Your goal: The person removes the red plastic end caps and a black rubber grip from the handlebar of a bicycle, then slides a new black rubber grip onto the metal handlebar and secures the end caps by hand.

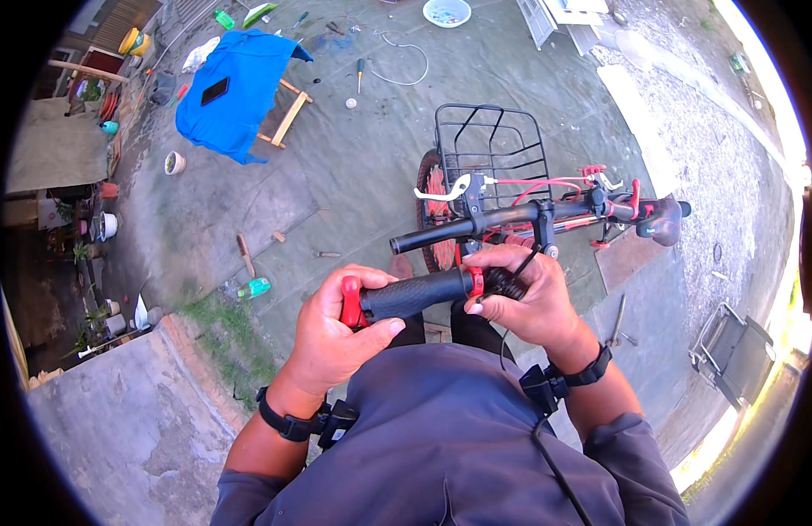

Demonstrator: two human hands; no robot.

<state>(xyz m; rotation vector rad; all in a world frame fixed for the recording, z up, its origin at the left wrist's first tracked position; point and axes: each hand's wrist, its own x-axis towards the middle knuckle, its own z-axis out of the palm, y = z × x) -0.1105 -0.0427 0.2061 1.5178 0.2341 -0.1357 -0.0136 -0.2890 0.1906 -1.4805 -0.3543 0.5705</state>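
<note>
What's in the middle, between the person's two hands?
A black bike grip with red ends. In the head view it stretches from the left hand to the right hand, and both hands hold it.
</note>
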